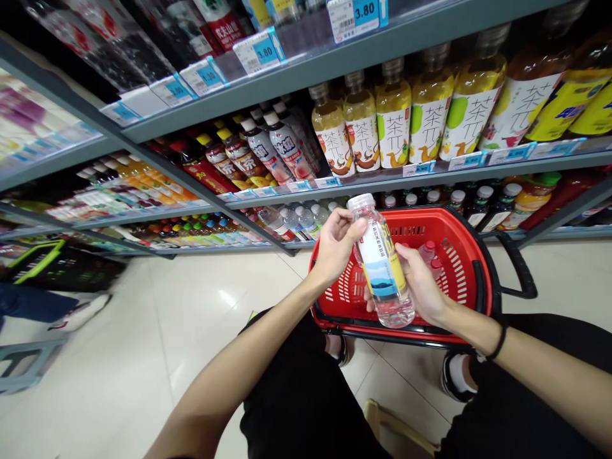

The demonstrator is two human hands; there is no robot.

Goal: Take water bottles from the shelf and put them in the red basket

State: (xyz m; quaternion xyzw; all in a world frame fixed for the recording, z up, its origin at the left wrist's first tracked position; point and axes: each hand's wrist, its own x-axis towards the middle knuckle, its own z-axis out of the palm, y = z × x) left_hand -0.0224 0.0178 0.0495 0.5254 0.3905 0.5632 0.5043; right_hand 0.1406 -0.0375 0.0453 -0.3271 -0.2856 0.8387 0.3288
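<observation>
A clear drink bottle (382, 261) with a white cap and a white, yellow and blue label is held with both hands above a red shopping basket (473, 255). My left hand (337, 245) grips its upper part near the cap. My right hand (421, 284) wraps its lower part from behind. The bottle tilts slightly, cap toward the shelves. Inside the basket a pink-capped bottle (430, 252) lies partly hidden behind my right hand.
Grey shelves (335, 64) full of tea and juice bottles with blue price tags stand ahead. A green-and-black basket (52, 268) and another person's leg and shoe (71, 312) are at the left, above a grey stool (23, 366). Pale floor tiles (191, 319) lie between.
</observation>
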